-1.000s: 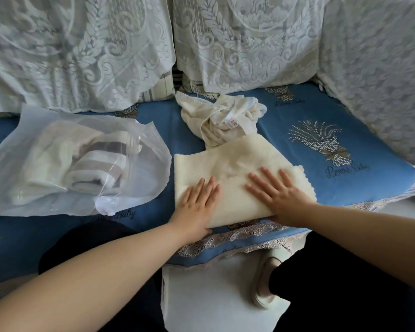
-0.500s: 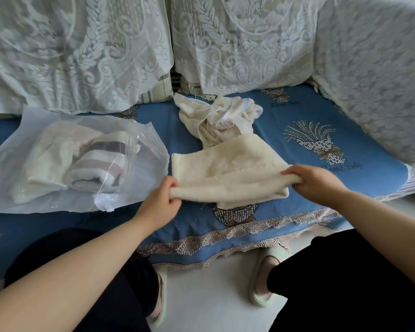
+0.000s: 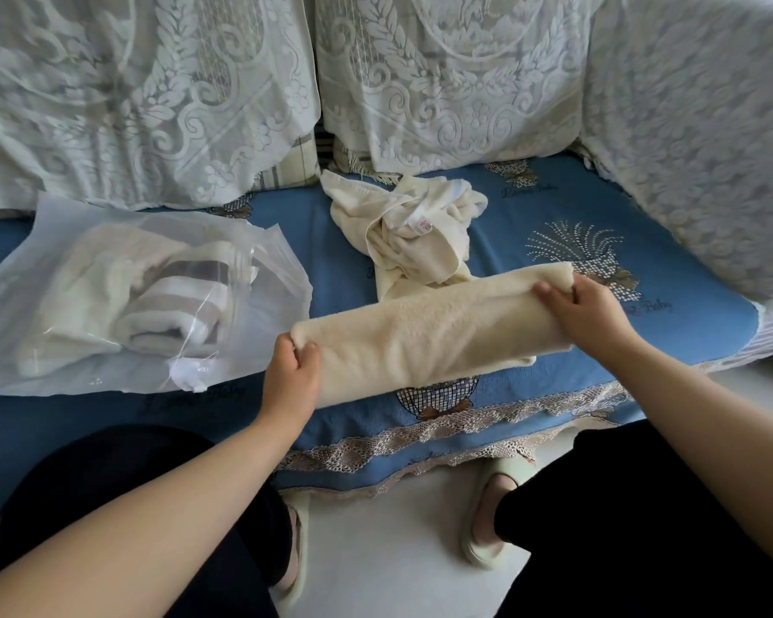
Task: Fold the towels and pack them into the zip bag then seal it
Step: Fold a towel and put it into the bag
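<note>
At the far left, well to the left of the left grip, the zip bag [image 3: 152, 301] is laid flat on the blue sofa cover [image 3: 554, 243]. It is made of thin cloudy plastic, and folded towels [image 3: 161, 314] are seen through it, one plain and pale, one with brown stripes. Its wrinkled edge nearest the left grip seems to be the mouth, but this cannot be told for sure.

The left hand [image 3: 293, 372] is curled on the left end of the cream towel [image 3: 425, 336], with the thumb on top and the fingers hidden below. The towel is folded into a long thick strip, soft and fluffy, with rounded edges. Its long axis runs between the two grips, a little higher at the right end. Its lower edge is close to the sofa cover; whether it touches cannot be told.

Behind the strip, between the two grips and farther away, a crumpled towel [image 3: 411, 234] of smoother cloth with a small label is lying unfolded.

The right hand [image 3: 585, 314] is closed on the right end of the strip in the same way.

The next fold is judged to be across the long axis, one end brought to the other. The left hand is nearer to the bag.
</note>
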A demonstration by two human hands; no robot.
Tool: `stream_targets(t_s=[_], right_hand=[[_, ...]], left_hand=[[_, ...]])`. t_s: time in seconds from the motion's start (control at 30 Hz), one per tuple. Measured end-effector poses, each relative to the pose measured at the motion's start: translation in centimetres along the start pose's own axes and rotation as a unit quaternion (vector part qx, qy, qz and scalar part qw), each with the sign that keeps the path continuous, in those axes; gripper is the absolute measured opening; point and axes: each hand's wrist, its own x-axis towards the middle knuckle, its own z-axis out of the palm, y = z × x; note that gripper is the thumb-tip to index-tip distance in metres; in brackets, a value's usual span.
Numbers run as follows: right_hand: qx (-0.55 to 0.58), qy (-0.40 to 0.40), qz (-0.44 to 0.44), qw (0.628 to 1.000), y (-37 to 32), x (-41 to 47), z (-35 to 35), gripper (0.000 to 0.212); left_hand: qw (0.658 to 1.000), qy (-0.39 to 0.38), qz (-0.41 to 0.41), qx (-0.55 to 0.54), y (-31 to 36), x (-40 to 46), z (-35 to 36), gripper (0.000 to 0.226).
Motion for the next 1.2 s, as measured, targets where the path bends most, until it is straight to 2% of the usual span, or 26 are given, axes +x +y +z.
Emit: stream_targets(t_s=[0.13,0.33,0.47,0.53,0.57,0.6,0.67,0.7,0.73,0.77,0.8,0.87,0.93,0.97,1.07,1.13,1.2], right_hand=[[-0.061,-0.001,0.038,0.997,0.3,2.5,2.0,0.036],[-0.183,-0.056,0.081,0.978,2.0,4.4,3.3,0.044],[-0.239,-0.079,0.177,0.952,2.1,4.1,3.8,0.072],[-0.221,-0.092,0.205,0.949,1.8,3.9,3.6,0.083],[-0.188,-0.107,0.215,0.953,1.6,3.9,3.4,0.084],[-0.149,-0.123,0.225,0.955,1.4,4.0,3.2,0.084],[-0.086,-0.158,0.255,0.95,1.1,3.8,2.4,0.083],[-0.052,-0.181,0.269,0.945,1.0,3.7,1.8,0.082],[-0.02,-0.207,0.276,0.938,0.9,3.5,1.3,0.079],[0.01,-0.236,0.279,0.931,0.9,3.4,0.9,0.073],[0.043,-0.259,0.274,0.925,0.9,3.2,0.4,0.064],[0.144,-0.267,0.252,0.919,1.1,3.1,-0.2,0.038],[0.255,-0.234,0.221,0.912,1.0,3.2,-0.8,0.055],[0.299,-0.224,0.203,0.905,0.9,3.2,-1.1,0.056],[0.398,-0.205,0.195,0.873,-0.4,2.8,-1.3,0.03],[0.493,-0.191,0.207,0.823,-1.4,2.5,-1.7,0.027],[0.588,-0.199,0.177,0.764,-1.7,2.4,-2.5,0.029]], left_hand=[[0.998,0.057,-0.006,0.023,0.1,1.1,1.5,0.018],[0.992,0.038,-0.029,0.114,-0.2,3.0,2.1,0.022],[0.986,0.03,-0.021,0.161,0.0,2.6,2.3,0.02],[0.973,0.032,0.051,0.222,0.1,1.8,2.2,0.029],[0.948,0.037,0.124,0.29,0.1,1.5,2.2,0.039],[0.9,0.056,0.22,0.371,0.2,1.3,2.1,0.05],[0.792,0.092,0.411,0.442,0.5,1.0,2.4,0.054],[0.757,0.07,0.472,0.446,0.6,0.6,2.8,0.05],[0.749,0.016,0.499,0.435,0.6,0.2,3.3,0.044],[0.76,-0.049,0.483,0.431,0.4,-0.2,3.7,0.047],[0.769,-0.117,0.432,0.457,0.2,-0.6,3.9,0.062],[0.764,-0.17,0.358,0.509,-0.4,-1.0,4.0,0.081],[0.783,-0.15,0.354,0.489,-0.7,-0.5,3.5,0.07],[0.796,-0.138,0.354,0.471,-0.6,-0.1,3.0,0.066],[0.851,-0.131,0.305,0.406,0.4,0.9,1.8,0.064],[0.909,-0.145,0.221,0.323,1.9,1.6,0.6,0.042],[0.96,-0.16,0.131,0.187,3.6,2.5,-1.0,0.021]])
